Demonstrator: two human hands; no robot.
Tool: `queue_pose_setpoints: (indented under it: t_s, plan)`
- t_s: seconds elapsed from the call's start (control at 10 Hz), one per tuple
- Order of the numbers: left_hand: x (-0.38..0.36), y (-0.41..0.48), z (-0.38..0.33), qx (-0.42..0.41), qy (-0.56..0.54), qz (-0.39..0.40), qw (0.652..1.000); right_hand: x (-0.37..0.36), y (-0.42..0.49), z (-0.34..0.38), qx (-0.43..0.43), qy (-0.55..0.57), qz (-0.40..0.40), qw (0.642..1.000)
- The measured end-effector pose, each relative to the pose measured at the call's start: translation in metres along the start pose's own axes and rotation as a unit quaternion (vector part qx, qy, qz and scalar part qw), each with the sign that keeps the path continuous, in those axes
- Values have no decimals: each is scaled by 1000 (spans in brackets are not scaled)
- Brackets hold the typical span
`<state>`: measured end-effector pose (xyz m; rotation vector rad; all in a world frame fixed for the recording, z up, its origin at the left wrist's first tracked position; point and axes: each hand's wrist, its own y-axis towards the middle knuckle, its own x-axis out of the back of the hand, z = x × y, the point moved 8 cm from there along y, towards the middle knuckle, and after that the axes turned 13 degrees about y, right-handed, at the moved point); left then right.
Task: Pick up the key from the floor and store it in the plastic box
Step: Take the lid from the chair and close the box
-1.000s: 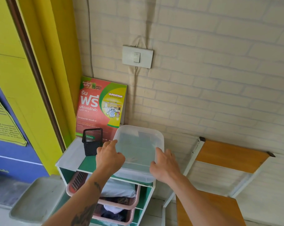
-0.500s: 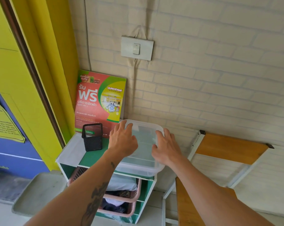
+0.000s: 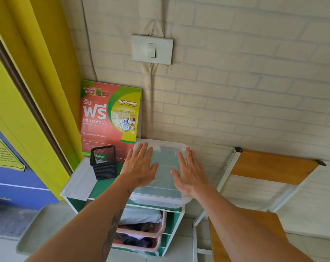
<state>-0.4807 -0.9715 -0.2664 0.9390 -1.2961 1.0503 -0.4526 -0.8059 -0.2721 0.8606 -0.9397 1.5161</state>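
A small green-and-white shelf unit point(image 3: 80, 186) stands in a corner, against a wall point(image 3: 255, 82) covered in pale brick-pattern paper. A light switch point(image 3: 152, 49) sits on that wall above the unit, and a yellow door frame point(image 3: 37, 82) runs down the left side. On the unit's top, a red and green poster point(image 3: 109, 120) leans upright against the wall, with a black mesh cup point(image 3: 103, 162) just in front of it. Beside the cup, toward the right edge of the top, lies the box point(image 3: 165, 161), clear plastic with its lid on. Below the top, two pink baskets point(image 3: 152, 233) hold cloth. A grey tray point(image 3: 41, 229) lies on the floor to the left, and a chair point(image 3: 270, 167) with orange wooden panels and a white frame stands to the right, near the unit.

Both hands lie flat on the box lid. The left hand point(image 3: 140, 167) covers the lid's left side, its fingers point(image 3: 143, 150) spread and straight, reaching toward the far rim. The right hand point(image 3: 188, 171) covers the right side, its fingers point(image 3: 188, 154) likewise spread and straight. Neither hand holds anything; the palms simply press on the lid. The key cannot be seen: the lid and walls are too cloudy to tell what the box holds.
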Motion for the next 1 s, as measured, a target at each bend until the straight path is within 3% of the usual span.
queue_pose_setpoints:
  t_s: [0.4,0.7,1.0]
  plan:
    - [-13,7,0,8,38,14,999,-6,8,-6,7,-11,-4,1000]
    - [-6,2,0,5,5,-8,1000,-3,3,-6,-7,5,36,999]
    - [29,-29,-27,28,46,-41,998,44,-55,-48,-8,36,-28,999]
